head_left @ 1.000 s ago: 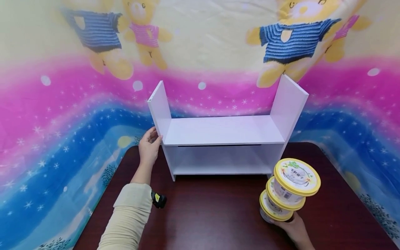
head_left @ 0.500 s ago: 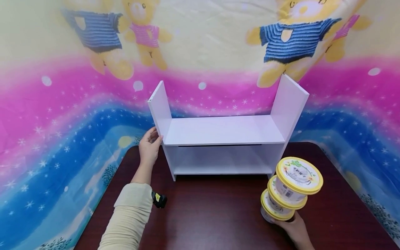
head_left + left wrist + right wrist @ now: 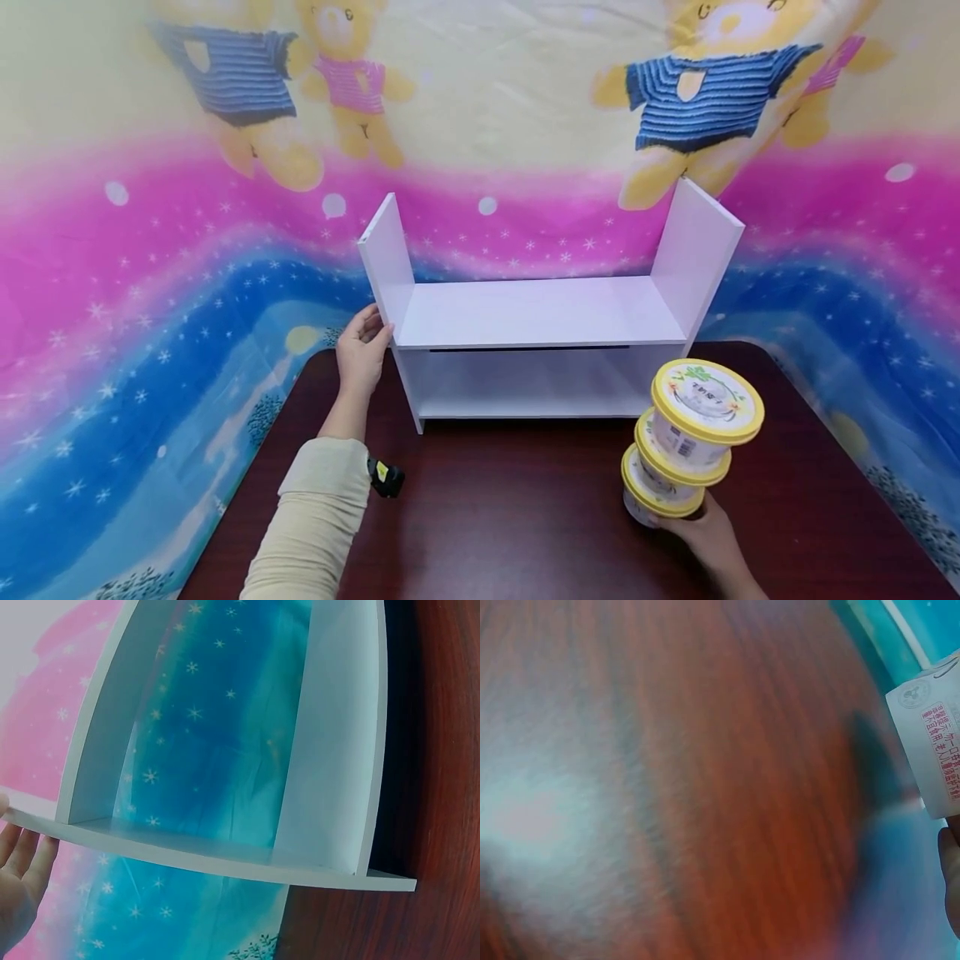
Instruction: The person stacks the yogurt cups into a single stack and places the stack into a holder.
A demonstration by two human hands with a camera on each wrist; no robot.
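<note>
A white two-tier shelf (image 3: 540, 312) stands at the back of the table. My left hand (image 3: 362, 354) pinches the front edge of its left side panel (image 3: 384, 271), thumb on one face and fingers on the other; the left wrist view also shows this grip. At the right, my right hand (image 3: 711, 533) holds a leaning stack of three round tubs with yellow lids from below, gripping the lowest tub (image 3: 637, 507). The top tub (image 3: 708, 400) has a flower-printed lid. In the right wrist view, red print shows on a white tub wall (image 3: 922, 750).
The dark reddish-brown table (image 3: 495, 508) stretches in front of the shelf. A cloth backdrop (image 3: 480, 125) with printed bears hangs behind and at both sides. A small black device (image 3: 386, 477) sits at the left wrist. The shelf's right panel (image 3: 693, 258) rises behind the tubs.
The stack of tubs in my right hand has risen a little and shifted slightly left, toward the shelf. My left hand keeps its grip on the side panel.
</note>
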